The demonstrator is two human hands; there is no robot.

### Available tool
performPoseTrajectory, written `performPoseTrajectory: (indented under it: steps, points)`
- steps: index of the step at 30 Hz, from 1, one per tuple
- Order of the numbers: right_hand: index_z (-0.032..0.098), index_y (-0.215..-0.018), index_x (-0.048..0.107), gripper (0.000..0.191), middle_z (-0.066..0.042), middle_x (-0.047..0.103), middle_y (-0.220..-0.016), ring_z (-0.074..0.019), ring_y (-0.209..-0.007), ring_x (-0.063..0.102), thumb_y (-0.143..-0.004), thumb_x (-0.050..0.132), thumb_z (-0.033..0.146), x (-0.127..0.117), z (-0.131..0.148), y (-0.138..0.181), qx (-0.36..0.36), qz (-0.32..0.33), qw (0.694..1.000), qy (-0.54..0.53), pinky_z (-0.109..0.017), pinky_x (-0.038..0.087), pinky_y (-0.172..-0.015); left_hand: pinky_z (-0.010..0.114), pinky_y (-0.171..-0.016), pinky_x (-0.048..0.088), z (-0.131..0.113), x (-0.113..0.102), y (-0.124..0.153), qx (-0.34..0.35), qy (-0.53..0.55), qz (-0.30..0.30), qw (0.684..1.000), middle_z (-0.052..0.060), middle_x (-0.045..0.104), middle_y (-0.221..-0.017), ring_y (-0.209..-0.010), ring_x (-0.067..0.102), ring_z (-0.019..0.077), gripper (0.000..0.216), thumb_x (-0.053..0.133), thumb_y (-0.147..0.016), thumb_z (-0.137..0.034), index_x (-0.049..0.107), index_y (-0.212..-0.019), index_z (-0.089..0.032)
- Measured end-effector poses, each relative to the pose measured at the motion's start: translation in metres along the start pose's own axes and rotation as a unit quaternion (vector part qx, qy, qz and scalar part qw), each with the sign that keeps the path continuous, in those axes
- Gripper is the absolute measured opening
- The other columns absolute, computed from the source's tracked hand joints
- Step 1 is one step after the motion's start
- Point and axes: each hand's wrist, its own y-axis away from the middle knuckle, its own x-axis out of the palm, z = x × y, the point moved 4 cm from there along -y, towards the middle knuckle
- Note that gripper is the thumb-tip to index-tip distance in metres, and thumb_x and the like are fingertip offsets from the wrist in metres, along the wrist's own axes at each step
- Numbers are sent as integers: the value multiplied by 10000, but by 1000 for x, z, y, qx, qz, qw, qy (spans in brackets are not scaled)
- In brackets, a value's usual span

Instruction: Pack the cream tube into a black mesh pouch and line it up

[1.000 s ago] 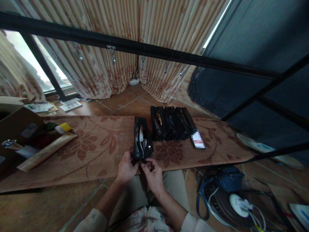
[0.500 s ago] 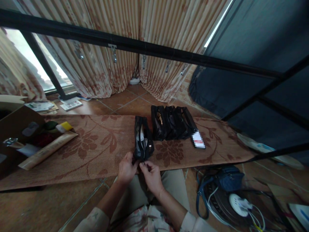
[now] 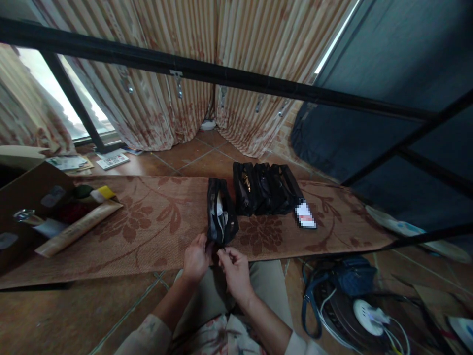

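A black zip pouch point(image 3: 231, 224) stands on the brown floral cloth in front of me, its top gaping and pale items point(image 3: 219, 207) showing inside. At its near end, my left hand point(image 3: 195, 259) is closed on the pouch's corner. My right hand point(image 3: 236, 273) pinches at the same end, thumb and forefinger together; the small part between them is too dark to make out. Just right of this pouch, several similar black pouches point(image 3: 261, 190) stand side by side, and a gold-coloured object point(image 3: 247, 182) shows in the nearest one.
The floral cloth point(image 3: 155, 236) covers a long low bench. On its left is a cardboard box point(image 3: 22, 197) with tubes and bottles; a white-labelled item point(image 3: 306, 214) lies right. A dark metal rail point(image 3: 229, 74) crosses ahead. A blue bag point(image 3: 356, 276) and power strip point(image 3: 369, 315) sit lower right.
The whole view has shifted slightly to the right. Both hands remain at the pouch's near end, with the right fingers a touch farther from the left ones.
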Motion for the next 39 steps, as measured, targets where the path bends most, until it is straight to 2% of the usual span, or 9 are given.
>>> performPoseTrajectory:
  steps: [7,17,31,34,39]
  points:
    - [178,-567,478,352,67,404,-492,-69,-481,319,-803,577,420,2,19,3,-2,-6,999,-32,-218,246,-476,275,-646,392,-1,0,0,2,-28,-1,1000,58,601,-824,-750,594,186,154,397,-904,-268,518,-868,-181]
    - [175,-597,519,318,71,422,-484,-54,-431,318,-793,587,416,5,43,1,-5,-11,997,-75,-208,235,-435,275,-671,416,-5,-4,0,13,-35,3,999,73,617,-860,-795,612,193,180,360,-918,-271,509,-882,-177]
    - [153,-585,565,305,68,467,-460,-24,-388,281,-621,711,419,15,78,-17,60,-65,973,-211,-193,163,-391,275,-657,419,-2,-2,-1,14,-34,10,999,63,610,-827,-787,616,193,171,371,-912,-265,514,-866,-182]
    - [151,-589,571,311,68,467,-454,-22,-376,278,-613,711,428,16,81,-20,65,-67,971,-218,-189,154,-382,287,-686,430,-2,-2,0,13,-28,8,999,73,610,-834,-813,617,203,197,356,-918,-276,517,-862,-178]
    - [154,-605,569,334,65,473,-454,-31,-375,306,-668,688,460,14,73,-20,38,-35,980,-190,-187,190,-380,301,-725,446,0,-2,1,3,-4,13,1000,70,621,-878,-834,618,202,161,384,-897,-246,530,-910,-178]
